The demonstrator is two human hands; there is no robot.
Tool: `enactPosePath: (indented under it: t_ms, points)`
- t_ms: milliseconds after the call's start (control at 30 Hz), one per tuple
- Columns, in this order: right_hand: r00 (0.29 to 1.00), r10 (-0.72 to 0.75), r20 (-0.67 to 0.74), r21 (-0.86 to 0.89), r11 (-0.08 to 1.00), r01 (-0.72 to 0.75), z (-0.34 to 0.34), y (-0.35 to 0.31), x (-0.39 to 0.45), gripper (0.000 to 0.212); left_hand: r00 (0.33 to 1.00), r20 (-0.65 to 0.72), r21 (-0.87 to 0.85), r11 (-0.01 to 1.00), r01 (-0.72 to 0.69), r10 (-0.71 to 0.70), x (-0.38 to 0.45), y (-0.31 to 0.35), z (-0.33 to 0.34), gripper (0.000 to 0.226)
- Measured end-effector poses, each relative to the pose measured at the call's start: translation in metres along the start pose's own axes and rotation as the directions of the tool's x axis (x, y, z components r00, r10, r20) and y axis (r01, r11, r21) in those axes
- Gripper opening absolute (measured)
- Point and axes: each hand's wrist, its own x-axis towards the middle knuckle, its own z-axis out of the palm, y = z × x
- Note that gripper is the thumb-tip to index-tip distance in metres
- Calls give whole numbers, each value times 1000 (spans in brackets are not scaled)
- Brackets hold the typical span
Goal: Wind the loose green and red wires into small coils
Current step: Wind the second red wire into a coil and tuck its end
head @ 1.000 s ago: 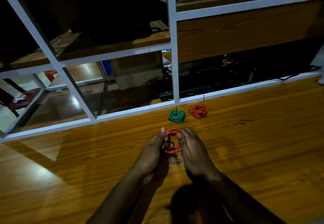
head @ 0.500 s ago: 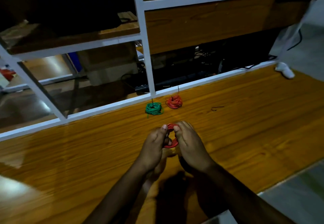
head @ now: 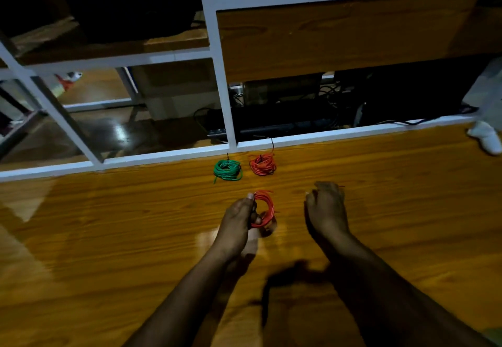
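Observation:
My left hand (head: 237, 221) grips a small red wire coil (head: 266, 206) just above the wooden table (head: 407, 210), thumb on top. My right hand (head: 326, 208) is apart from the coil, to its right. Its fingers curl down onto a thin dark wire piece (head: 341, 185), of which only the end shows beside the fingertips. A wound green coil (head: 227, 170) and a wound red coil (head: 263, 164) lie side by side near the table's far edge, each with a dark tie end sticking up.
A white metal frame (head: 225, 102) rises along the table's far edge, with shelves, boxes and dark cables behind it. Someone's white shoe (head: 486, 137) stands at the far right. The table's near right corner drops off to the floor.
My right hand has let go of the red coil and moved right to the dark wire piece. My left hand alone keeps the coil. The camera has drawn closer.

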Motion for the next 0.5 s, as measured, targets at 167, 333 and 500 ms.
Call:
enactPosePath:
  t_ms: [167, 333, 500]
  points:
    - [990, -80, 115, -217, 971, 104, 19, 30, 33, 46, 994, -94, -92, 995, 37, -46, -5, -6, 23, 35]
    - [941, -298, 157, -159, 933, 322, 34, 22, 1, 40, 993, -89, -190, 980, 61, -79, -14, -7, 32, 29]
    - [805, -501, 318, -13, 846, 532, 40, 5, -29, 25, 980, -164, -182, 980, 85, -116, -13, -13, 34, 29]
